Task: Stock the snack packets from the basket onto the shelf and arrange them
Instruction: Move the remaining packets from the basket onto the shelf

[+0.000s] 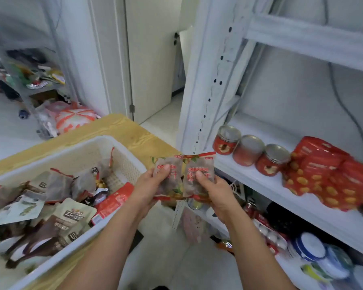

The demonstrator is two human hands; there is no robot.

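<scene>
At centre, the left hand (152, 182) pinches one snack packet (175, 182) and the right hand (213, 192) a second packet (204, 166), thumbs on the fronts and fingers curled behind. The two touch side by side, just off the front edge of the white shelf (249, 177) at 3 o'clock. Bare board lies before three red jars (248, 150). The basket (117, 143) at 8 o'clock sits on a wooden table (122, 126). The packets' red characters are too blurred to read.
</scene>
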